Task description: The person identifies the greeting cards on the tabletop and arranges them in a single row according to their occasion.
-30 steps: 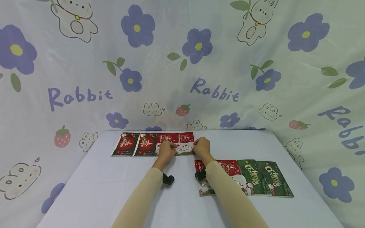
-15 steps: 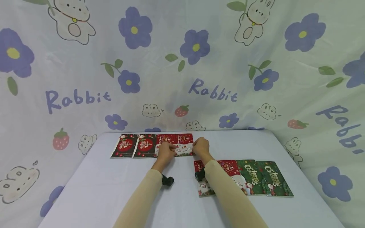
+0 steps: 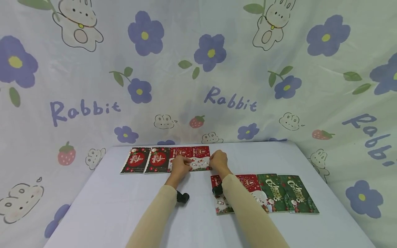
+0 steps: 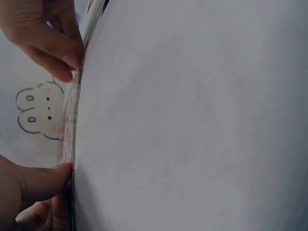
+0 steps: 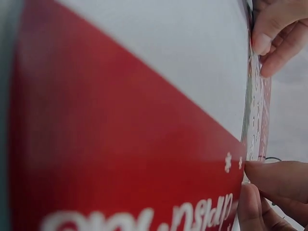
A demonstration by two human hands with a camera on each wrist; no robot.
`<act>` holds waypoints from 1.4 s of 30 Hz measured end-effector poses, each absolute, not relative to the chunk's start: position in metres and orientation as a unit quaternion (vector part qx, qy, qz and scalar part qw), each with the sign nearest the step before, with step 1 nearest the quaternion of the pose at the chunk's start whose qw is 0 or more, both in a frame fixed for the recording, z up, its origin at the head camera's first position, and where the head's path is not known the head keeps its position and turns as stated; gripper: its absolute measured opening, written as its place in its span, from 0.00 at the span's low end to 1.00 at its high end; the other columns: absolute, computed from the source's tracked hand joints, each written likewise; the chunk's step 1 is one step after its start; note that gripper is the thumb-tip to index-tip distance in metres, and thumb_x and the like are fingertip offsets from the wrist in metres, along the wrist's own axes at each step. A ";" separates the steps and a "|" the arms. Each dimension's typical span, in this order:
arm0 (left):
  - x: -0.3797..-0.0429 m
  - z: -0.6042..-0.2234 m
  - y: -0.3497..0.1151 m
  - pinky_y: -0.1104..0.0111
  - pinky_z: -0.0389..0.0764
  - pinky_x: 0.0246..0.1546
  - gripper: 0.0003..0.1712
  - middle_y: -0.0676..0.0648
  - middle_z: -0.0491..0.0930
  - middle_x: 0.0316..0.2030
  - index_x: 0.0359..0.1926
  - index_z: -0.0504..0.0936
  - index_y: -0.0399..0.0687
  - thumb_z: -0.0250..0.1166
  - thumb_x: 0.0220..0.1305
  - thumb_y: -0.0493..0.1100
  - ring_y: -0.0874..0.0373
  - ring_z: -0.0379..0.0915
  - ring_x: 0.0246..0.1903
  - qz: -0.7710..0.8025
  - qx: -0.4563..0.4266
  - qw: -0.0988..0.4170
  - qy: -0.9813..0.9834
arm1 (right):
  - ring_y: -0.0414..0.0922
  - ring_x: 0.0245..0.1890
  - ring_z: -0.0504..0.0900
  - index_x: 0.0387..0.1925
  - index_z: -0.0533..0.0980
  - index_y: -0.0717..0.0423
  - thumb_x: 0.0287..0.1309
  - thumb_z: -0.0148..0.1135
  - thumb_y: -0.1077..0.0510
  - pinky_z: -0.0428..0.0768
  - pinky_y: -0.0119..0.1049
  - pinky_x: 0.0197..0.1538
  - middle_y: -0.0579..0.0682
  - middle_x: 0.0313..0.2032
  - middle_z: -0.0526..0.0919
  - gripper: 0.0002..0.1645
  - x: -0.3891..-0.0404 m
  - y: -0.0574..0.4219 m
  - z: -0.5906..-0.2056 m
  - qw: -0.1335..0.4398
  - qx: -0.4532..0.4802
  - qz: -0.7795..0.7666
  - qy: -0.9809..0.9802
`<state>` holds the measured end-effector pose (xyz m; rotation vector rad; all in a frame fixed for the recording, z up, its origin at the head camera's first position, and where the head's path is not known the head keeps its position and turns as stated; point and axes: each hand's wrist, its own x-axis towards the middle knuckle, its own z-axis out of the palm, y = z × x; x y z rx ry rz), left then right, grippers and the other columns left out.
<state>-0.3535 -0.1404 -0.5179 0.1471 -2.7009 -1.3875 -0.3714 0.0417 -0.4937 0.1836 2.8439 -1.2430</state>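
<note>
A red Christmas booklet (image 3: pixel 200 155) with a white snowy lower half lies flat at the right end of the back row. My left hand (image 3: pixel 180 166) pinches its left edge, covering part of the neighbouring red booklet (image 3: pixel 177 151). On the opposite edge, near the front corner, my right hand (image 3: pixel 220 162) pinches with thumb and fingers; the right wrist view shows this thumb (image 5: pixel 276 178) up close. Two dark booklets with red circles, one at the far left (image 3: pixel 135 160) and one beside it (image 3: pixel 159 160), continue the row.
Nearer me on the right, two red booklets (image 3: pixel 250 182) lie partly under my right forearm, followed by two green booklets (image 3: pixel 273 193) that overlap slightly. A white cloth covers the table (image 3: pixel 124 206). A patterned curtain (image 3: pixel 180 93) hangs behind.
The head view has shifted slightly. Both hands keep their places at the red booklet's edges, and the booklets show no clear movement.
</note>
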 end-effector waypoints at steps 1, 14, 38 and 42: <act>-0.354 -0.518 -0.140 0.61 0.83 0.38 0.10 0.43 0.84 0.34 0.42 0.91 0.35 0.74 0.59 0.25 0.52 0.79 0.36 -0.455 0.048 0.052 -0.888 | 0.56 0.47 0.83 0.40 0.87 0.64 0.56 0.74 0.68 0.84 0.48 0.53 0.59 0.42 0.87 0.09 -0.372 0.042 -0.494 0.015 0.058 -0.398 0.916; -0.351 -0.517 -0.136 0.61 0.81 0.38 0.10 0.42 0.82 0.37 0.43 0.90 0.33 0.73 0.60 0.25 0.51 0.77 0.38 -0.451 0.044 0.060 -0.889 | 0.57 0.49 0.83 0.42 0.86 0.65 0.57 0.74 0.68 0.85 0.49 0.54 0.60 0.44 0.87 0.10 -0.369 0.043 -0.494 0.011 0.047 -0.394 0.918; -0.336 -0.509 -0.128 0.55 0.83 0.39 0.16 0.39 0.82 0.38 0.44 0.91 0.33 0.66 0.54 0.22 0.46 0.81 0.39 -0.379 -0.050 0.140 -0.914 | 0.56 0.51 0.82 0.53 0.84 0.64 0.62 0.74 0.59 0.83 0.50 0.55 0.58 0.49 0.85 0.20 -0.349 0.059 -0.483 0.003 0.011 -0.477 0.879; -0.328 -0.501 -0.125 0.56 0.84 0.39 0.15 0.39 0.85 0.38 0.44 0.91 0.33 0.70 0.55 0.24 0.47 0.83 0.37 -0.395 -0.056 0.143 -0.906 | 0.55 0.51 0.82 0.53 0.84 0.64 0.63 0.74 0.59 0.83 0.50 0.54 0.57 0.47 0.85 0.19 -0.344 0.067 -0.477 -0.017 -0.003 -0.498 0.867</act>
